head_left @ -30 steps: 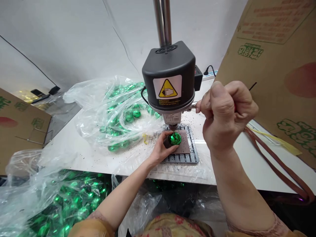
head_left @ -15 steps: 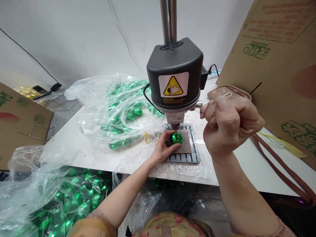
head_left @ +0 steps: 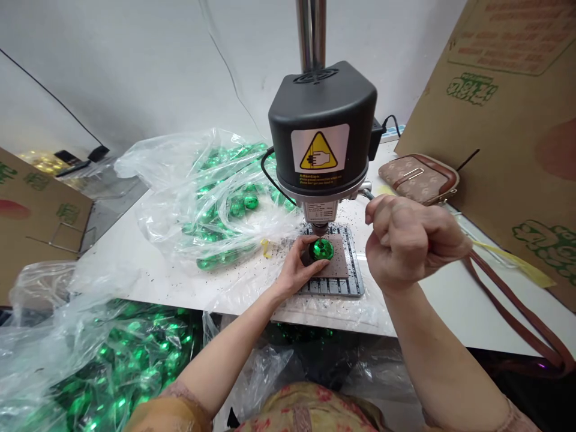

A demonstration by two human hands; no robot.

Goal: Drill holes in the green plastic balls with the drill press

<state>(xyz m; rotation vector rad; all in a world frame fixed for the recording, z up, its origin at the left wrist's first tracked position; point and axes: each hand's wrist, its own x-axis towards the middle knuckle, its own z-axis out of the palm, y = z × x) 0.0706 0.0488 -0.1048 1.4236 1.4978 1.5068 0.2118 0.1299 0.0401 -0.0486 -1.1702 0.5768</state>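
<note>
A shiny green faceted ball (head_left: 323, 249) sits on a flat brownish plate (head_left: 338, 264) over the slotted metal base (head_left: 355, 287) of a small drill press (head_left: 321, 126). My left hand (head_left: 300, 264) curls round the ball's left side, thumb in front and fingers behind, holding it under the chuck (head_left: 320, 228). The drill tip meets or nearly meets the top of the ball; I cannot tell which. To the right of the machine, my right hand (head_left: 405, 240) is closed in a fist on the feed lever (head_left: 366, 193), whose end is hidden inside it.
Clear plastic bags (head_left: 157, 198) of green balls lie on the white table (head_left: 148, 282), with another bag (head_left: 130, 354) below at left. Dark shavings surround the base. A brown patterned purse (head_left: 411, 175) and cardboard boxes (head_left: 508, 138) stand at right, another box (head_left: 40, 216) at left.
My right hand has come down and slightly left with the lever, uncovering more of the purse. My left hand keeps the ball in the same place.
</note>
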